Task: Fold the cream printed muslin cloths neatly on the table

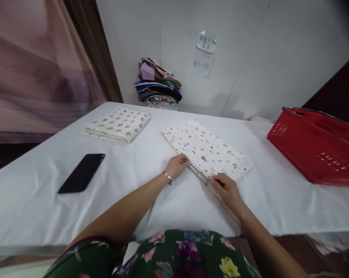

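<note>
A white cloth [204, 144] printed with small dark figures lies folded on the white-covered table [128, 170]. Along its near edge, my left hand [177, 165] pinches the fabric close to the middle of that edge. Farther right, my right hand [226, 189] grips the same edge near the cloth's near corner, its fingers closed on the layers. A narrow strip of fabric hangs a little below the edge between and under the hands. A bracelet circles my left wrist.
A second folded cloth [119, 123] with grey and red prints lies at the back left. Nearer sits a black phone [81, 173]. On the right stands a red plastic basket [316, 146]. Behind the table rises a stack of folded fabrics [159, 85] against the wall.
</note>
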Demonstrator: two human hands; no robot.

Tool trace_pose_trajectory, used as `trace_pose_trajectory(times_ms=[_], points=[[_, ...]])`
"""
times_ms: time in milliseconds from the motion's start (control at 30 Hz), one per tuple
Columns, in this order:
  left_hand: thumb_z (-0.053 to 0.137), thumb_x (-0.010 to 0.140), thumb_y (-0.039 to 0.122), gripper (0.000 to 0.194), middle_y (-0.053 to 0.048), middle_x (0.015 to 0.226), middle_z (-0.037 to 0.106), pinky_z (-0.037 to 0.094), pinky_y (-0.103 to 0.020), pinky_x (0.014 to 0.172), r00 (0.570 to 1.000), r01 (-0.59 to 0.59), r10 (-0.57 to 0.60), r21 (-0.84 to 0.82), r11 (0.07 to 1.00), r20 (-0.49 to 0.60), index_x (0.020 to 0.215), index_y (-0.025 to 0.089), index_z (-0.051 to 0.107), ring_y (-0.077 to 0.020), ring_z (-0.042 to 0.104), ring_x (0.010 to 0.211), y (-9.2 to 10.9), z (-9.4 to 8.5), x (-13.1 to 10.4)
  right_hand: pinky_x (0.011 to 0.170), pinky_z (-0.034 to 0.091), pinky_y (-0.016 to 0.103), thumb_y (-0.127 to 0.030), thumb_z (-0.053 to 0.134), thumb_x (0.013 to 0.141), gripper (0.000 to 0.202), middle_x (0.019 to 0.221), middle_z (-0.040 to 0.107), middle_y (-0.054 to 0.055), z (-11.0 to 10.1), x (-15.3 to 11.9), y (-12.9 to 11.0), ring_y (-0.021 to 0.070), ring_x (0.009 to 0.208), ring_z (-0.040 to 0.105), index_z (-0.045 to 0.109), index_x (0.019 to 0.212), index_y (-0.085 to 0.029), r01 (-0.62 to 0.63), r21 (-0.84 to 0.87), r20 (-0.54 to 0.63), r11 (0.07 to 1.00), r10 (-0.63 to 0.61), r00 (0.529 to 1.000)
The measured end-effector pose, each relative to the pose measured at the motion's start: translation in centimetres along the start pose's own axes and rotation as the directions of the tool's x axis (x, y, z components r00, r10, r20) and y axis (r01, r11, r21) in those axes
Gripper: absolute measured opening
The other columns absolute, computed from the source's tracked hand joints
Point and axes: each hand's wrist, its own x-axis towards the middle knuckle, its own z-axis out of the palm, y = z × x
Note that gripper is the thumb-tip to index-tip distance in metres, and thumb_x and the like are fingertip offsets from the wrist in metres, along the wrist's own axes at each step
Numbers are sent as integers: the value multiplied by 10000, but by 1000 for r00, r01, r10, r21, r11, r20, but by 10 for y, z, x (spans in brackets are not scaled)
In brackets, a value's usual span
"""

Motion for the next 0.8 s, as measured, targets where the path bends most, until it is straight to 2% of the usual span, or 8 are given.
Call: trace_pose_trajectory(times_ms=[100,167,267,367,433,533,667,800], points=[[531,745,210,250,4,863,622,456,-233,717,983,-181,173,161,970,59,984,208,603,-123,564,735,4,4,-6,654,418,277,-374,458,849,251,762,590,33,-3,-1,-2,158,710,541,641,831,-204,17,-9,-39,1000,-17,999],[520,755,205,353,3,909,612,448,-235,728,967,-250,229,223,942,115,1105,224,565,-124,558,743,3,6,-7,652,420,275,-352,447,854,241,782,588,36,-3,-3,-3,155,717,540,638,852,-204,27,-51,-51,998,-30,998],[501,779,213,378,-6,939,604,438,-240,735,957,-284,247,318,905,153,1153,234,546,-134,561,774,0,8,-6,686,428,281,-323,458,846,219,834,590,37,0,-6,-4,160,776,545,645,887,-216,73,-143,60,987,-65,996],[482,797,220,273,-15,929,601,432,-245,747,958,-283,238,384,879,161,1042,221,603,-141,564,800,-4,9,-4,750,434,302,-315,478,837,212,897,590,47,-1,-12,-3,174,847,538,641,935,-221,123,-207,133,971,-96,986],[473,807,226,252,-17,941,598,431,-246,758,959,-281,234,407,869,162,1021,220,606,-142,568,815,-5,9,-3,769,435,314,-313,485,835,215,921,584,56,-4,-17,-2,185,871,530,632,959,-218,136,-247,104,959,-113,988],[448,829,233,291,-15,1024,582,430,-250,771,949,-312,255,450,837,184,1093,237,571,-143,572,843,-4,10,-5,776,435,340,-305,486,834,229,947,575,72,-9,-26,-1,206,887,520,621,996,-213,172,-323,74,931,-157,985],[436,838,217,351,-26,1077,548,430,-260,750,907,-416,308,493,764,289,1176,262,523,-157,565,881,-1,10,-9,786,438,374,-298,467,848,271,981,571,99,-10,-38,4,222,899,513,604,1060,-200,222,-375,66,900,-213,975],[418,860,243,279,-22,1021,546,420,-248,722,906,-414,289,505,757,309,1092,274,568,-151,556,876,2,11,-8,797,448,375,-284,414,876,275,968,590,97,-7,-42,10,218,905,528,620,1041,-208,228,-373,39,899,-231,972]])
